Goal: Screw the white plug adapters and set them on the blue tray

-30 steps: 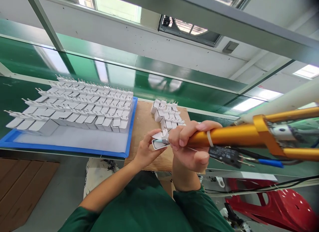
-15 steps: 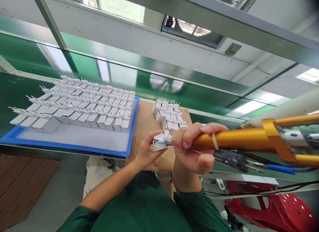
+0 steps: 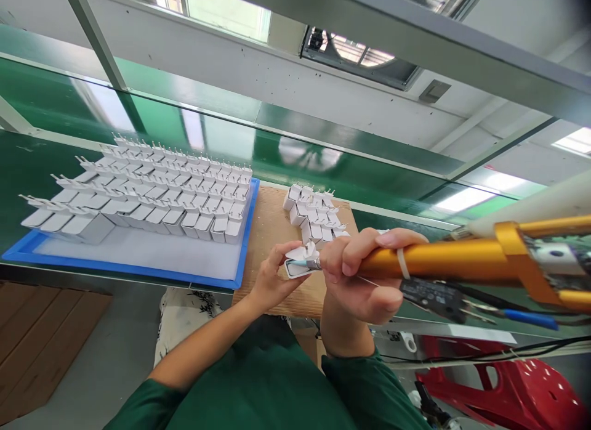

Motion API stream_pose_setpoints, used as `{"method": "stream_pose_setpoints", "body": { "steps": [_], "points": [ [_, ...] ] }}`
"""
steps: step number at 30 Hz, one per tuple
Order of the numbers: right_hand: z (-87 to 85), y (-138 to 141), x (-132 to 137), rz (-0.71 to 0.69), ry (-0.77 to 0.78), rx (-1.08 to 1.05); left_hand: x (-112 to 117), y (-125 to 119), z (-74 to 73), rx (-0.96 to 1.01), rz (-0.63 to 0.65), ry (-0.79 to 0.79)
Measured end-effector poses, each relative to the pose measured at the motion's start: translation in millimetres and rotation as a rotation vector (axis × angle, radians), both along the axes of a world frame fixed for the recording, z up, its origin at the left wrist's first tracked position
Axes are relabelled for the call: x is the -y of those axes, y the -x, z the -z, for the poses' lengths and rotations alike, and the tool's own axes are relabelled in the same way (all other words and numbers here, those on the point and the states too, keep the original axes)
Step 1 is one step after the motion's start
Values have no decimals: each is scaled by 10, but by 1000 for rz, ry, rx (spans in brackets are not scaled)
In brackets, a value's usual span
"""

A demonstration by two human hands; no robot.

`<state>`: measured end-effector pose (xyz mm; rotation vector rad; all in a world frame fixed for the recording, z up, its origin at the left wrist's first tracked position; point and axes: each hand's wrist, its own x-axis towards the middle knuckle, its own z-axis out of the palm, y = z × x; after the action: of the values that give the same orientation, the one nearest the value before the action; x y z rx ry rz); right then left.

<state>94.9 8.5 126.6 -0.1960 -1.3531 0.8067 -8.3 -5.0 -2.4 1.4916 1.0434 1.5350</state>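
My left hand [image 3: 272,282] is closed around a white charger plug housing [image 3: 299,268], its fingers at the left and lower sides. The housing lies open toward me, with its pronged cover tilted up at the top. In my right fist [image 3: 364,270] is a gold-coloured dispensing gun [image 3: 434,261] with a black microswitch [image 3: 434,297] along its underside. The gun's pale, narrow nozzle [image 3: 302,263] reaches into the housing's opening; whether anything comes out of it I cannot tell. Just behind my hands stands a small group of white charger plugs [image 3: 318,215], prongs up.
Rows of white plugs [image 3: 152,196] fill most of a blue-edged tray [image 3: 244,245] on the left. A cardboard sheet [image 3: 268,214] lies under my hands on the green bench [image 3: 392,220]. Cables [image 3: 489,353] hang at the right, above a red stool [image 3: 521,387].
The dispensing gun's rear end has shifted slightly right and down. Both hands keep their grip, and the nozzle stays at the housing's opening.
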Motion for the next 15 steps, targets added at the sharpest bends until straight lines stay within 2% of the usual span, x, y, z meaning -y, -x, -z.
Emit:
{"method": "stream_pose_setpoints", "body": {
  "steps": [15],
  "points": [
    [11,-22,-21,27,-16,11,19,10,16,-23,-6,16]
  ]
}}
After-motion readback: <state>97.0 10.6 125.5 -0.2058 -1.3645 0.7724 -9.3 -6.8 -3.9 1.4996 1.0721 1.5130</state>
